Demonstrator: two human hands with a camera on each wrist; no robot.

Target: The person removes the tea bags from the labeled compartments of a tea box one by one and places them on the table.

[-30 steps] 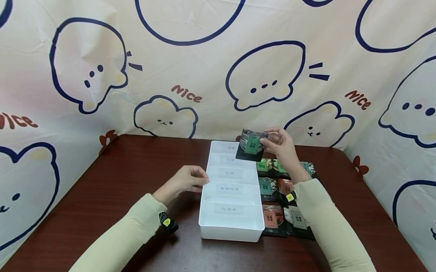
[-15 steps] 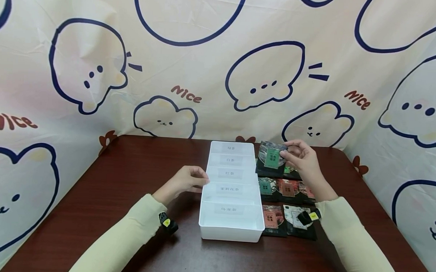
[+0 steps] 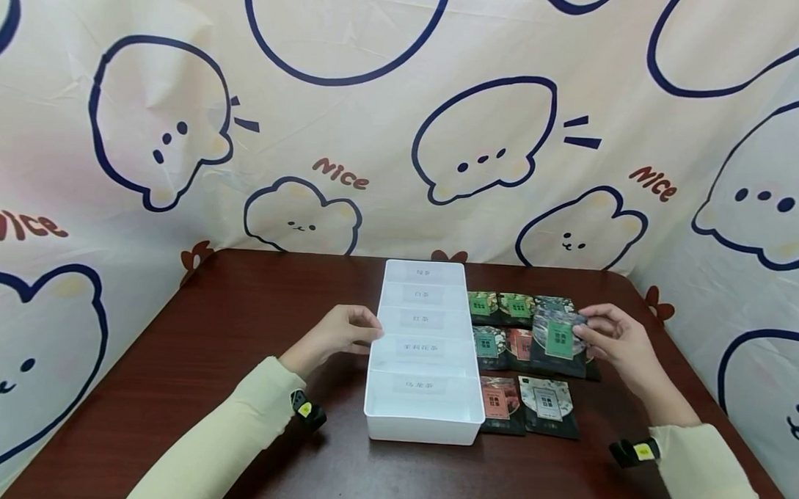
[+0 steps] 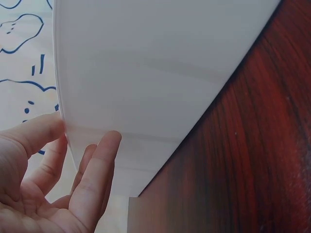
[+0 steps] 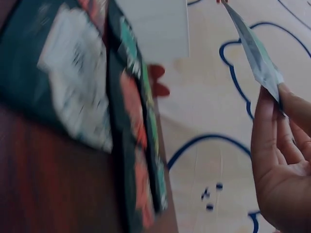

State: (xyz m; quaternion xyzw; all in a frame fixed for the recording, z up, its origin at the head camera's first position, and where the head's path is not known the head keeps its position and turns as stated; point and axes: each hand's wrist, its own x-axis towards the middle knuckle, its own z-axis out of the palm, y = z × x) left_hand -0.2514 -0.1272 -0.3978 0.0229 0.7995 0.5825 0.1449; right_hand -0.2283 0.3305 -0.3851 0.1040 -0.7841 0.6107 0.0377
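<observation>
My right hand point(image 3: 617, 349) pinches one dark tea sachet point(image 3: 559, 342) with a green label by its right edge, thumb and fingers on either side. That sachet is held up over the right end of the middle row of sachets and hides part of it. Edge-on, the tea sachet point(image 5: 255, 51) shows as a thin silvery sheet in the right wrist view. My left hand point(image 3: 338, 334) rests its fingertips against the left rim of a long white box point(image 3: 422, 429). In the left wrist view, relaxed fingers point(image 4: 95, 182) lie by the outer wall of the box point(image 4: 146, 63).
Labelled compartments point(image 3: 420, 364) divide the box, each with a paper strip bearing characters. To its right, several sachets lie in rows, including a red-labelled sachet point(image 3: 497, 403) and a white-labelled sachet point(image 3: 548, 403). A brown table point(image 3: 238, 332) meets a printed cloth point(image 3: 390, 132) behind.
My right hand has carried the green-labelled tea sachet from over the box's far end to the right and nearer, over the middle row. The left hand has stayed at the rim.
</observation>
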